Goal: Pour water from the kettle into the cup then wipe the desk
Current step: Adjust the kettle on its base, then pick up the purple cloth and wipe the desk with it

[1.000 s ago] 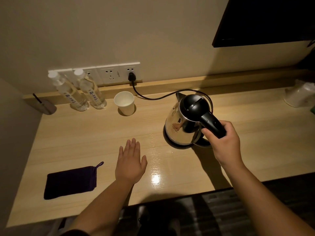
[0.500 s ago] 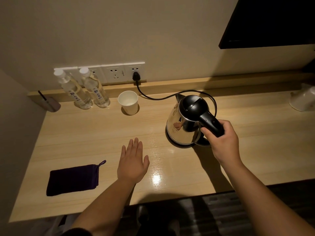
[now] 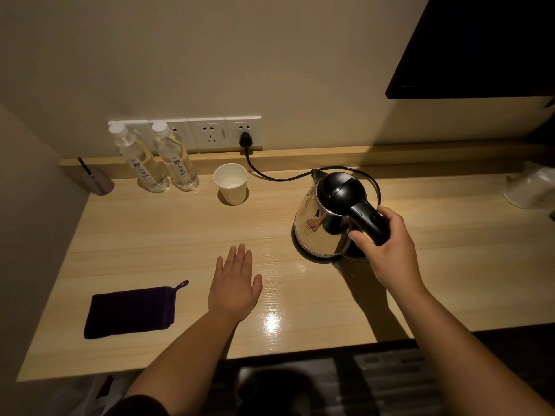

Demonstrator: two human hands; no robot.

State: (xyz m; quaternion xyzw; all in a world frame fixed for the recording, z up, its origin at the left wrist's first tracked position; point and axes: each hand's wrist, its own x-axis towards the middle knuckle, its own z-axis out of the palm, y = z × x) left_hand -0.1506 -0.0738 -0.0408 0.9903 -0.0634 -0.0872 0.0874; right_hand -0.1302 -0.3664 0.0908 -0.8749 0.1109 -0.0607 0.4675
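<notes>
A steel kettle [image 3: 318, 223] with a black lid stands upright on its black base, right of centre on the wooden desk [image 3: 156, 232]. My right hand [image 3: 390, 250] is wrapped around its black handle. A white paper cup [image 3: 230, 183] stands upright near the back wall, left of the kettle. A dark purple cloth [image 3: 130, 310] lies folded flat at the front left. My left hand [image 3: 235, 285] rests palm down on the desk between cloth and kettle, holding nothing, fingers together.
Two clear water bottles [image 3: 159, 163] stand at the back left beside the cup. A black cord [image 3: 270, 174] runs from a wall socket to the kettle base. A small grey holder [image 3: 100, 181] sits in the back left corner, a white object [image 3: 531, 187] at far right.
The kettle has settled down onto its base, with my right hand still on the handle. My left hand has stayed flat on the desk. The view has shifted slightly.
</notes>
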